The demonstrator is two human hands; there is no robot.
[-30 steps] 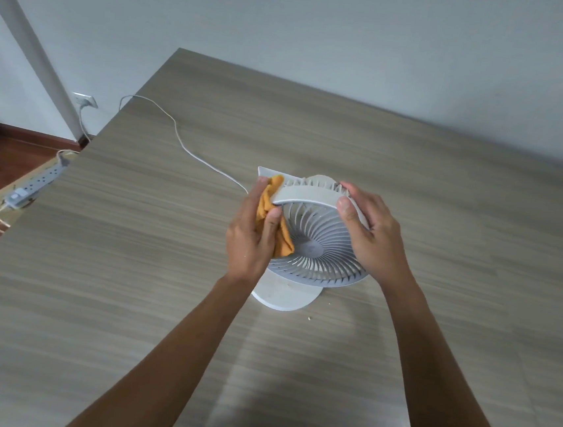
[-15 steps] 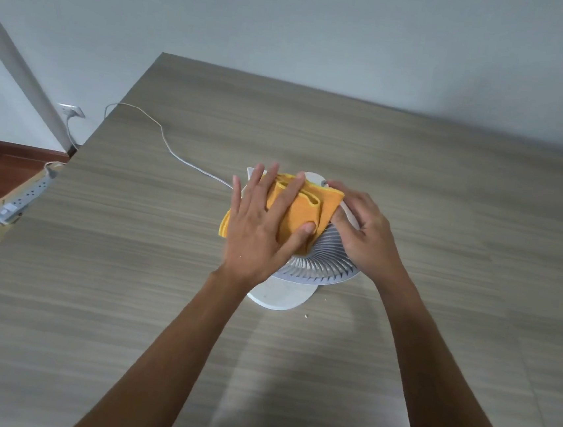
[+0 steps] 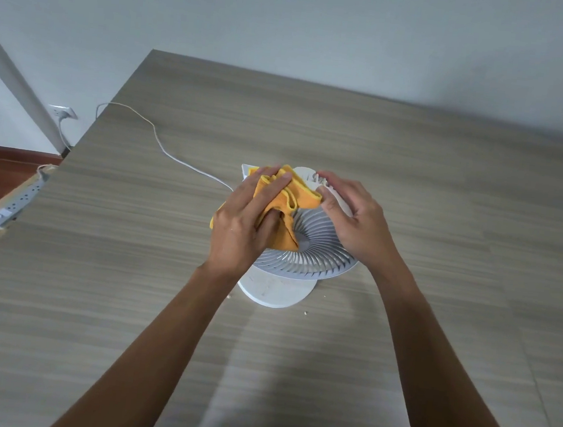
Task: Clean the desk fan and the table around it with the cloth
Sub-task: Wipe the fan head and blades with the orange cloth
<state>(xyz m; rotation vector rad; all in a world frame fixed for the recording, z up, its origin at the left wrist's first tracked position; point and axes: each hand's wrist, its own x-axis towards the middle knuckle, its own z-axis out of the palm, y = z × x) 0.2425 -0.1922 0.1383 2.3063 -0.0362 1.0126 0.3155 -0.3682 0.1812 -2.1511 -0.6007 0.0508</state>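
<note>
A white desk fan (image 3: 311, 250) stands mid-table on a round base (image 3: 274, 290), its grille tilted up toward me. My left hand (image 3: 243, 225) presses a bunched orange cloth (image 3: 287, 196) against the upper left of the grille and rim. My right hand (image 3: 351, 220) grips the fan's upper right rim, thumb touching the cloth's edge. The cloth hides the grille's left part. Small crumbs (image 3: 305, 313) lie on the wooden table (image 3: 446, 201) by the base.
The fan's white cable (image 3: 162, 148) runs across the table to its far left edge. A wall socket (image 3: 63, 112) and a power strip (image 3: 21, 203) sit off the table's left side. A pale wall rises right behind the table's far edge.
My left hand has brought the cloth from the fan's left rim up over the top of the grille, then bunched it and drawn it slightly left. My right hand kept hold of the rim.
</note>
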